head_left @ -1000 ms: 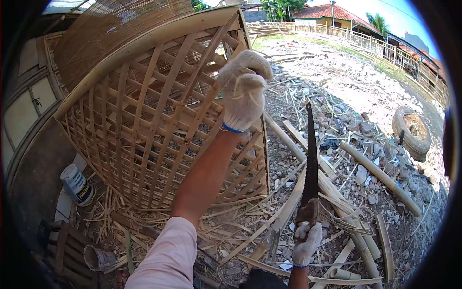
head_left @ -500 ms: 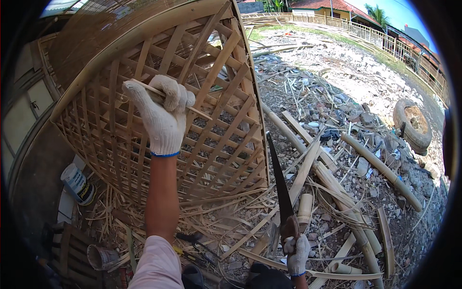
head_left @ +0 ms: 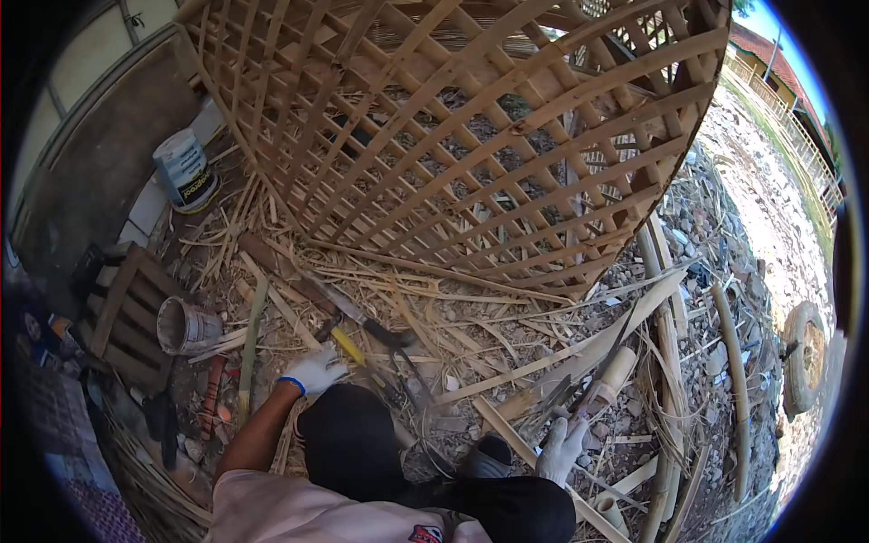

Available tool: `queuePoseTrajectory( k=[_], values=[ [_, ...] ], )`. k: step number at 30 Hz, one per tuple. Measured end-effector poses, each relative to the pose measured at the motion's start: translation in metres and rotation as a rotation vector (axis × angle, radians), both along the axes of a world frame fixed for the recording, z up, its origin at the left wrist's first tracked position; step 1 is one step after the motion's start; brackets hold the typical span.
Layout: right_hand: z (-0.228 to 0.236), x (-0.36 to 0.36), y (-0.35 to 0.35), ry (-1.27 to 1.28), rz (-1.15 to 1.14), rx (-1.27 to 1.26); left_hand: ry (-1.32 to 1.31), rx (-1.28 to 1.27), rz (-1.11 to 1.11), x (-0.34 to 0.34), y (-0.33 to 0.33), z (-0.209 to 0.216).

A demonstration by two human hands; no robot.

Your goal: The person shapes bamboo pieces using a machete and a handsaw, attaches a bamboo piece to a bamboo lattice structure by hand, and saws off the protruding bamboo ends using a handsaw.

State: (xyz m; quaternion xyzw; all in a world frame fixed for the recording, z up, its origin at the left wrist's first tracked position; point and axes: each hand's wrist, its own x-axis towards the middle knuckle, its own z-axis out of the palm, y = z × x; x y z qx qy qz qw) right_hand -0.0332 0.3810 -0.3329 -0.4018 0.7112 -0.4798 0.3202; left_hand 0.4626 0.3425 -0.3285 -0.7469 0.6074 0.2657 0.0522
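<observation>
My left hand (head_left: 314, 371), in a white knitted glove, is low beside my knee with its fingers stretched apart and nothing in them. Just past its fingertips lies a tool with a yellow handle (head_left: 347, 345). A blade with a black handle (head_left: 385, 335) rests next to that tool. On the other side, my gloved right hand (head_left: 560, 451) reaches down with fingers extended. The handsaw (head_left: 590, 395) lies on the strips right at its fingertips, and any contact is hard to make out. Ahead stands a large bamboo lattice panel (head_left: 471, 136).
A white bucket (head_left: 186, 172), a dirty pail (head_left: 187, 327) and a slatted wooden stool (head_left: 131, 303) stand at left. Bamboo strips and offcuts (head_left: 444, 312) litter the ground. Bamboo poles (head_left: 731, 380), rubble and an old tyre (head_left: 804, 357) lie at right.
My view has tilted downward and I am lower. The left hand has come down from the lattice and no longer holds the thin stick. The right hand has let the handsaw down onto the ground.
</observation>
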Motion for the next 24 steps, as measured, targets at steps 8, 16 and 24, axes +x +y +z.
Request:
queuePoseTrajectory(
  k=[8, 16, 24],
  values=[
    [-0.008, 0.036, -0.008, 0.617, 0.549, 0.444, 0.163, -0.296, 0.49, 0.021, 0.093, -0.046],
    [0.093, 0.118, -0.087, 0.969, 1.237, 0.388, 0.229, -0.599, 0.679, 0.04, 0.108, -0.061],
    [0.115, 0.261, -0.143, 0.966, 1.88, 0.127, -0.334, -0.701, 0.935, 0.141, 0.142, -0.077]
  ],
)
